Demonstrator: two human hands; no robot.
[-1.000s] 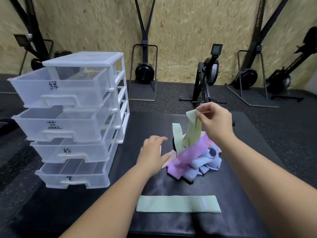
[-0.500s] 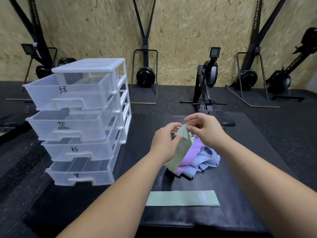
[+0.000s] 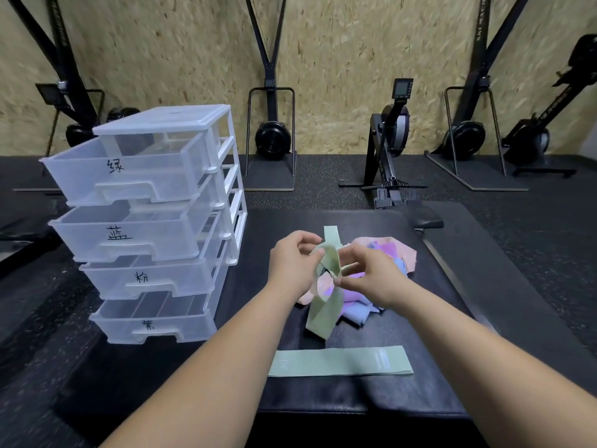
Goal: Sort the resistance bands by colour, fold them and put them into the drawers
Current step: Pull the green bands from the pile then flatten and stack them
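Leftward, open drawers (image 3: 142, 189) flank the twisted green band (image 3: 323, 318).

Light: moderate, diffuse, overhead; no hard shadows. Chipboard wall (image 3: 339, 59) brightest; floor (image 3: 533, 227) near black, little detail. Faint sheen along the worktop (image 3: 323, 404) front edge.
Blur: wall grain smeared, worst at the upper corners. Left hand (image 3: 290, 266), right hand (image 3: 371, 279) and the green band (image 3: 326, 305) they pinch are slightly soft.
Wide-angle distortion: black uprights (image 3: 478, 76) lean outward at the sides; forearms (image 3: 200, 383) stretched along the bottom edge.
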